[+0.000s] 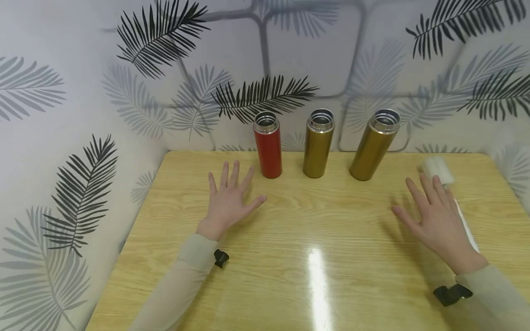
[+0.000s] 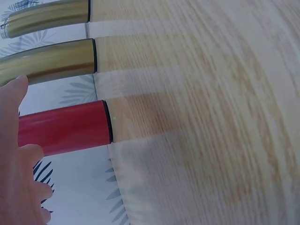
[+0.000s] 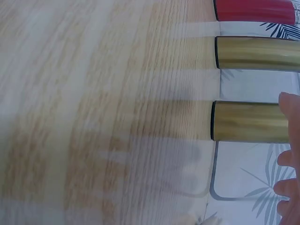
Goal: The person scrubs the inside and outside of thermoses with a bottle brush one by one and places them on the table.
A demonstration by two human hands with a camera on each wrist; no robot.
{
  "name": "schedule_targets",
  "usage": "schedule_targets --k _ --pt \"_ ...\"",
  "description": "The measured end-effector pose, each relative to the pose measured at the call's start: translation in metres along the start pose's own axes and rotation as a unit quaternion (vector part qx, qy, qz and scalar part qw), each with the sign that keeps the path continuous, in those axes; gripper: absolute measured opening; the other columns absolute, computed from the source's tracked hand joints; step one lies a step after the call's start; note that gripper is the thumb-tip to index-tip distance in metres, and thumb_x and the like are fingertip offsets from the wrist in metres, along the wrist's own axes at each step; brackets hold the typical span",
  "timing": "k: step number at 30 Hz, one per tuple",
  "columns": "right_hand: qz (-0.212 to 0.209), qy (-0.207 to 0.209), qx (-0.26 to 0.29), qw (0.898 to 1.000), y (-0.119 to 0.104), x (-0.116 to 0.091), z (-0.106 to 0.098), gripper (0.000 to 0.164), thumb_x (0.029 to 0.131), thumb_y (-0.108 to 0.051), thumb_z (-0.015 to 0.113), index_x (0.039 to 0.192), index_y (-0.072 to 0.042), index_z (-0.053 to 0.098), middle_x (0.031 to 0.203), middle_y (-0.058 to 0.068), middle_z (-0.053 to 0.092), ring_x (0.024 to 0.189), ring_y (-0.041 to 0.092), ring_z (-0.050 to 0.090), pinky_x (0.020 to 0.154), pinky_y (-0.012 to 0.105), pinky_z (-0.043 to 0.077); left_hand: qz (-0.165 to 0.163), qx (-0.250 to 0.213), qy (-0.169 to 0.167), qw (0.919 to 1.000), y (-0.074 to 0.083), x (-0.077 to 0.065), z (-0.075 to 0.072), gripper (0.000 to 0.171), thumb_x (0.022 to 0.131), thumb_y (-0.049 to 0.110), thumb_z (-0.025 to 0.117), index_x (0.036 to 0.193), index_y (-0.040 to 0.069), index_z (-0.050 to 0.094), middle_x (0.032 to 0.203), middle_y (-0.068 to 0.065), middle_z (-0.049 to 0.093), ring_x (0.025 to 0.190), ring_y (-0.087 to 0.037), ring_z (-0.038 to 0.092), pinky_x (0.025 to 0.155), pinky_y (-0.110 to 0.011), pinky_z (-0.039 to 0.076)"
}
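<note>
Three lidless insulated bottles stand in a row along the table's far edge: a red bottle (image 1: 270, 154), a gold bottle (image 1: 317, 154) in the middle and another gold bottle (image 1: 373, 154) on the right. Their steel mouths are uncovered. My left hand (image 1: 228, 202), fingers spread and holding nothing, is just in front and left of the red one. On the other side my right hand (image 1: 439, 225) also has its fingers spread, above a white-headed brush (image 1: 438, 169) whose handle it partly hides. In the right wrist view, fingers (image 3: 288, 187) show near the right-hand gold bottle.
The pale wood table (image 1: 290, 230) carries a bright light reflection near its front. Behind it rises a wall (image 1: 314, 50) with a leaf pattern, close behind the bottles. Another patterned wall (image 1: 33, 151) lies along the left side.
</note>
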State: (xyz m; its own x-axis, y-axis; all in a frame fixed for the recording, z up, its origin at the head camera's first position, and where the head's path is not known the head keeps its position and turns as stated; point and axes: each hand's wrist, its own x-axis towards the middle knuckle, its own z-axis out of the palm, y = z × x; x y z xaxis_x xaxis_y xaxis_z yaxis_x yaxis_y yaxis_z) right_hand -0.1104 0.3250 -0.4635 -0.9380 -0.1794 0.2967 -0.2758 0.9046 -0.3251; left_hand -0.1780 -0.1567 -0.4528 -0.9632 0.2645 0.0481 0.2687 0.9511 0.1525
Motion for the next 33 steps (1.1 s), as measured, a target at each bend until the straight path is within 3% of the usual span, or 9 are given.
schedule_targets --k 4,7,12,16,20,25,28,33 --pt "-0.001 0.001 0.008 1.0 0.001 0.001 0.001 0.076 0.101 -0.046 0.063 0.155 0.002 0.04 0.161 0.037 0.028 0.151 0.059 0.015 0.123 0.07 0.006 0.003 -0.004 0.003 1.0 0.001 0.001 -0.001 0.089 0.095 0.079 0.041 0.167 0.029 0.025 0.173 -0.016 0.011 0.16 -0.038 -0.002 0.12 -0.073 -0.005" --pt "-0.013 0.017 0.01 1.0 0.001 0.001 -0.001 0.072 0.099 -0.04 0.068 0.151 0.004 0.045 0.153 0.04 0.037 0.144 0.064 0.025 0.117 0.074 0.017 0.006 -0.013 0.012 0.9998 0.001 0.0 -0.001 0.087 0.096 0.077 0.044 0.166 0.028 0.028 0.172 -0.017 0.017 0.16 -0.039 0.004 0.12 -0.074 -0.002" --pt "-0.014 0.023 0.021 0.999 0.012 0.003 -0.016 0.052 0.103 -0.024 0.065 0.138 0.011 0.053 0.131 0.041 0.054 0.117 0.063 0.05 0.093 0.075 0.04 0.013 -0.032 0.044 0.9984 0.001 0.001 -0.002 0.073 0.101 0.065 0.049 0.161 0.024 0.041 0.166 -0.019 0.034 0.154 -0.041 0.025 0.118 -0.074 0.016" --pt "0.014 -0.018 0.03 0.999 0.027 0.002 -0.03 0.041 0.108 -0.019 0.056 0.134 0.013 0.054 0.127 0.041 0.052 0.112 0.06 0.047 0.087 0.073 0.039 0.022 -0.049 0.053 0.9972 0.004 0.002 -0.004 0.063 0.104 0.054 0.052 0.157 0.021 0.046 0.161 -0.018 0.04 0.149 -0.039 0.034 0.117 -0.072 0.024" --pt "0.005 -0.038 0.018 0.999 0.047 0.002 -0.037 0.034 0.108 -0.013 0.056 0.131 0.012 0.056 0.123 0.04 0.054 0.111 0.058 0.048 0.087 0.07 0.04 0.024 -0.049 0.052 0.9971 0.008 0.003 -0.005 0.061 0.104 0.051 0.054 0.155 0.018 0.048 0.158 -0.017 0.045 0.143 -0.039 0.042 0.114 -0.068 0.031" --pt "-0.064 -0.001 -0.039 0.997 0.073 0.001 -0.04 0.021 0.094 0.009 0.067 0.114 0.011 0.065 0.099 0.03 0.064 0.086 0.046 0.059 0.068 0.058 0.046 0.029 -0.049 0.058 0.9967 0.011 0.004 -0.007 0.058 0.104 0.049 0.056 0.151 0.015 0.052 0.148 -0.015 0.056 0.134 -0.038 0.052 0.108 -0.062 0.041" --pt "-0.093 0.012 -0.06 0.994 0.088 0.002 -0.041 0.021 0.085 0.017 0.07 0.105 0.011 0.067 0.085 0.023 0.064 0.072 0.04 0.059 0.058 0.047 0.045 0.033 -0.053 0.066 0.9959 0.012 0.004 -0.006 0.055 0.105 0.047 0.056 0.148 0.013 0.054 0.141 -0.014 0.061 0.129 -0.036 0.056 0.104 -0.06 0.044" --pt "-0.108 -0.007 -0.065 0.992 0.11 0.002 -0.04 0.026 0.081 0.021 0.072 0.103 0.01 0.064 0.08 0.019 0.065 0.069 0.038 0.059 0.057 0.044 0.045 0.029 -0.056 0.067 0.9957 0.013 0.004 -0.004 0.052 0.105 0.046 0.055 0.146 0.013 0.056 0.139 -0.013 0.064 0.126 -0.034 0.058 0.103 -0.058 0.045"
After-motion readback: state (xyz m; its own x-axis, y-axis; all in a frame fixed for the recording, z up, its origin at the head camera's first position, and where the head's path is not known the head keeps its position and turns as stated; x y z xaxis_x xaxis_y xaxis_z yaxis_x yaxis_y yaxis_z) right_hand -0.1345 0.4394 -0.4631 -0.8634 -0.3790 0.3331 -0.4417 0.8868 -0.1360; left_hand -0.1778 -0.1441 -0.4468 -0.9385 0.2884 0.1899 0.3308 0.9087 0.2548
